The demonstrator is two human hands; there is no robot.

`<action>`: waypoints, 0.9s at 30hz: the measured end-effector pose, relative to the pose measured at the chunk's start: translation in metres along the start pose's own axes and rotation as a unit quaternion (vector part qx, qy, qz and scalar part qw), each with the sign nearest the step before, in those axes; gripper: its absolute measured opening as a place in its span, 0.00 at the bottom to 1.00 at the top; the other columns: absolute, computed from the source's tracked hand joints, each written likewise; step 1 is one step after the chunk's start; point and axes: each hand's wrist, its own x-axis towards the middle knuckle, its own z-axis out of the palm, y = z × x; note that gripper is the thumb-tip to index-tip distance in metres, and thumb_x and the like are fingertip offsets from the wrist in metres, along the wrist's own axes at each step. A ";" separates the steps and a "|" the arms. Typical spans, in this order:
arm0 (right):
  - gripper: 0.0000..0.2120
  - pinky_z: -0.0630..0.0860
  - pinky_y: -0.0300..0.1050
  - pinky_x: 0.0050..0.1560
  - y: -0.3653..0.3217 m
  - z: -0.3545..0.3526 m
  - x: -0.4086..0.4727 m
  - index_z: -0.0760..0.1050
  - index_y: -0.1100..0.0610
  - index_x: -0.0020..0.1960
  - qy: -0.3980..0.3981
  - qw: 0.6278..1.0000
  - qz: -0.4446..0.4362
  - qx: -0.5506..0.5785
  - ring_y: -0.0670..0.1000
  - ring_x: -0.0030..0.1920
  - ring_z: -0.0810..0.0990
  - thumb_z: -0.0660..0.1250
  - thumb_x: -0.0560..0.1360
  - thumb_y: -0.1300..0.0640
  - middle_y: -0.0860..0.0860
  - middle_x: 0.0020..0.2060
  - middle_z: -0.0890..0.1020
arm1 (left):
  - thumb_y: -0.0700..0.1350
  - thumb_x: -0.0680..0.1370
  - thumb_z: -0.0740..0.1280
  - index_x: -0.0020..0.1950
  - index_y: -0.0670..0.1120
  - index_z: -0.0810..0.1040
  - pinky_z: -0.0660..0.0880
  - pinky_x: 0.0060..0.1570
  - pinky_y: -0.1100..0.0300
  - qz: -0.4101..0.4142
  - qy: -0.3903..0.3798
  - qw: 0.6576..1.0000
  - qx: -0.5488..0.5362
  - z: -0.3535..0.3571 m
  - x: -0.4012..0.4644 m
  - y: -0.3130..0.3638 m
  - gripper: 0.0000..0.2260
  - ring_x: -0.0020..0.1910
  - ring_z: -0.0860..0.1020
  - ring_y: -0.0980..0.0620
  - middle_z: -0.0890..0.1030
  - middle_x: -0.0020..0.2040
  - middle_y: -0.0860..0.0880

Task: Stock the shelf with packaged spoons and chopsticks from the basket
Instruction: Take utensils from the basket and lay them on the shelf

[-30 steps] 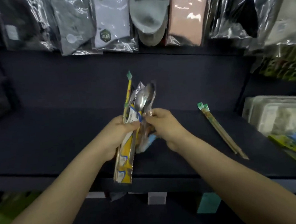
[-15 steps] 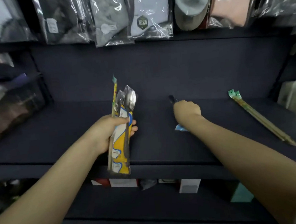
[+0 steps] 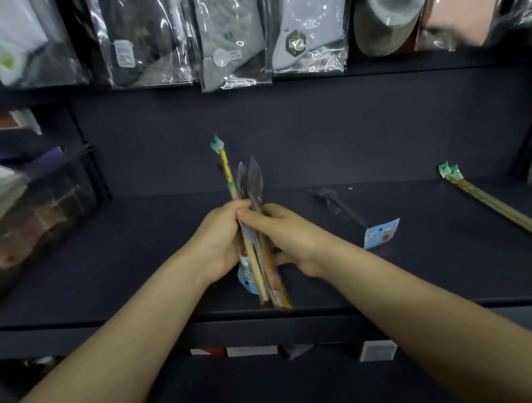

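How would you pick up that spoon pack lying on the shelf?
Pinch the spoon pack by its blue card end, coming from the front right. It lies flat, and that stiff card points toward the shelf's front edge.

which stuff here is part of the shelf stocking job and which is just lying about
Job: bundle of packets held by left hand and right hand; spoon packet and chopsticks on the shelf.
Lying about: hanging socks, boxes below.
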 end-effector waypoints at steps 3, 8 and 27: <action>0.10 0.78 0.57 0.58 0.005 0.004 0.014 0.74 0.56 0.56 0.035 0.998 0.009 0.045 0.58 0.54 0.81 0.65 0.76 0.54 0.58 0.51 0.82 | 0.38 0.78 0.57 0.42 0.39 0.76 0.78 0.27 0.61 0.002 -0.008 0.999 0.031 -0.010 0.002 0.005 0.10 0.29 0.81 0.52 0.81 0.32 0.45; 0.07 0.79 0.49 0.46 0.014 -0.008 0.023 0.76 0.64 0.51 0.023 0.989 0.020 0.143 0.54 0.39 0.83 0.62 0.76 0.64 0.58 0.41 0.83 | 0.32 0.76 0.60 0.38 0.40 0.75 0.76 0.24 0.66 0.033 0.028 0.994 0.096 -0.030 0.011 0.004 0.09 0.24 0.80 0.55 0.81 0.29 0.46; 0.09 0.79 0.47 0.41 -0.002 0.017 0.075 0.74 0.61 0.45 0.140 0.989 -0.037 0.006 0.55 0.37 0.81 0.61 0.72 0.73 0.57 0.39 0.80 | 0.39 0.79 0.57 0.50 0.39 0.72 0.75 0.23 0.67 0.131 0.144 0.962 0.190 -0.102 0.003 0.017 0.05 0.20 0.76 0.59 0.77 0.37 0.47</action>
